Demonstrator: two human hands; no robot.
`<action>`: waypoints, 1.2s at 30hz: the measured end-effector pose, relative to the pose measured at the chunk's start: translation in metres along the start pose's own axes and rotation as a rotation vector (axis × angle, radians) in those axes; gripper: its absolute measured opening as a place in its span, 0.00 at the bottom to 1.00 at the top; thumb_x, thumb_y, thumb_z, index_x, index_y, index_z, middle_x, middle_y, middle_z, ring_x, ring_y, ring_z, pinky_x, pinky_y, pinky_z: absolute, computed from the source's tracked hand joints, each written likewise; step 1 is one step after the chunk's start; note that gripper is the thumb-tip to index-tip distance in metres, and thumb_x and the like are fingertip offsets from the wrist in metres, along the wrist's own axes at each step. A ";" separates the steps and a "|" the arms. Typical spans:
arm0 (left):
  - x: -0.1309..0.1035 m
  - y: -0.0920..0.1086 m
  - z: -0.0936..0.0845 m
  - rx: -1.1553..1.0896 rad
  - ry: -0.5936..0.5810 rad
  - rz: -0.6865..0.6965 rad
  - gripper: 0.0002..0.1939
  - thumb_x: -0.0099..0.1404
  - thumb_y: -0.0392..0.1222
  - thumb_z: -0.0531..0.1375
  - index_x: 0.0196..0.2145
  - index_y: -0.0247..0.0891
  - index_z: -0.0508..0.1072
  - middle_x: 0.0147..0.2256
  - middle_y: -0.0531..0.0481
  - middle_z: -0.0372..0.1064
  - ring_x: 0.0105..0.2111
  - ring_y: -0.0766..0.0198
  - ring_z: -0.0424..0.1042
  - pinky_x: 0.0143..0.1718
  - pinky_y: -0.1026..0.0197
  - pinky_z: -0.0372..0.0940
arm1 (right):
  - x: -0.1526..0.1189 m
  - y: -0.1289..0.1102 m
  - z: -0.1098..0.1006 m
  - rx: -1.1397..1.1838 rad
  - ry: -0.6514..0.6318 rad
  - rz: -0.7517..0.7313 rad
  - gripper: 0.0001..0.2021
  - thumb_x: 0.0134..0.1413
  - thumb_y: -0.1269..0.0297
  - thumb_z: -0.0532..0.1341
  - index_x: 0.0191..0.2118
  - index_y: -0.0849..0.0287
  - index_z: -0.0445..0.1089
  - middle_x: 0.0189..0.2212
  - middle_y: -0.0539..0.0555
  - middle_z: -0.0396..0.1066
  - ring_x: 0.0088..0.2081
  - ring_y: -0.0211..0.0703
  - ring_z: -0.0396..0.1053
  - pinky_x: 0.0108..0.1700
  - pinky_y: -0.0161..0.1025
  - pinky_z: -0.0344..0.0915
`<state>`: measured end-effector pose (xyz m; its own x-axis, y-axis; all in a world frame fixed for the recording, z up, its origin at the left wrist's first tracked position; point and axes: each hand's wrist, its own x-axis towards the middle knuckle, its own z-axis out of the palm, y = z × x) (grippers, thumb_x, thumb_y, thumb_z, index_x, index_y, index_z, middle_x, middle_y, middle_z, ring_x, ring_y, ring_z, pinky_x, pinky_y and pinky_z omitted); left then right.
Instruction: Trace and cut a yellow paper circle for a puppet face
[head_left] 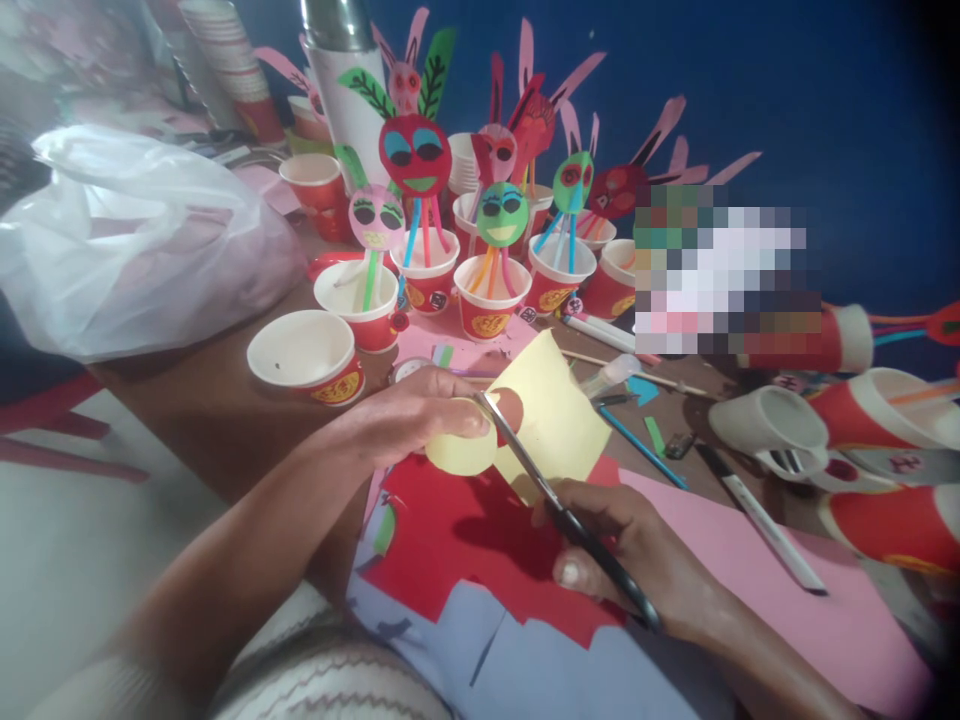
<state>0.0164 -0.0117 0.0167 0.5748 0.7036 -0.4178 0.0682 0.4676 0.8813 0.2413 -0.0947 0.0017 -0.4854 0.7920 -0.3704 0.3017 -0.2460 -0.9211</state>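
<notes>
My left hand (420,408) pinches a pale yellow paper disc (461,450) between thumb and fingers. My right hand (634,545) is wrapped round the black handles of a pair of scissors (529,460), whose blades reach up to the yellow paper at my left thumb. Just beyond the blades, a yellow paper sheet (559,400) with a round cut-out stands tilted; whether it is still joined to the disc I cannot tell. Under both hands lie red paper (442,530) and a pale blue sheet (517,665).
Red-and-white paper cups (491,300) with paper-faced straw figures stand along the back. An uncovered cup (300,350) is nearer left, behind it a plastic bag (142,240). Right lie a marker (761,520), a blue pencil (645,447), pink paper (750,600) and a mug (772,425).
</notes>
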 end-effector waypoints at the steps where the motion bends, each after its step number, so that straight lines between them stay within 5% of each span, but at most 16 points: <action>1: 0.000 0.000 0.000 -0.001 0.001 -0.013 0.05 0.50 0.36 0.59 0.19 0.34 0.73 0.16 0.55 0.65 0.15 0.73 0.60 0.14 0.71 0.50 | 0.000 0.000 0.000 0.011 -0.005 0.002 0.25 0.42 0.46 0.64 0.41 0.62 0.70 0.21 0.46 0.54 0.23 0.33 0.48 0.23 0.32 0.49; 19: 0.001 0.004 0.003 -0.008 -0.009 -0.039 0.06 0.48 0.35 0.58 0.17 0.35 0.72 0.15 0.56 0.65 0.14 0.74 0.60 0.13 0.71 0.48 | 0.000 -0.003 -0.002 0.004 0.021 0.023 0.18 0.40 0.52 0.66 0.35 0.61 0.70 0.27 0.49 0.63 0.25 0.34 0.53 0.26 0.31 0.55; 27: 0.001 0.004 0.004 -0.009 -0.010 -0.029 0.05 0.48 0.35 0.59 0.18 0.34 0.74 0.16 0.54 0.67 0.15 0.72 0.62 0.13 0.71 0.51 | 0.001 -0.002 -0.001 0.094 -0.036 0.074 0.18 0.42 0.54 0.66 0.35 0.62 0.69 0.14 0.42 0.53 0.16 0.29 0.47 0.18 0.30 0.45; 36: 0.001 0.004 0.004 0.030 0.043 -0.067 0.05 0.45 0.38 0.60 0.16 0.33 0.73 0.14 0.53 0.65 0.13 0.71 0.61 0.12 0.71 0.49 | 0.000 0.002 -0.004 0.133 -0.040 0.114 0.16 0.43 0.59 0.67 0.36 0.63 0.68 0.14 0.42 0.55 0.16 0.28 0.48 0.17 0.28 0.45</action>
<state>0.0200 -0.0112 0.0203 0.5326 0.6938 -0.4848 0.1303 0.4987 0.8569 0.2449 -0.0935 0.0006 -0.4877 0.7324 -0.4751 0.2462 -0.4067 -0.8798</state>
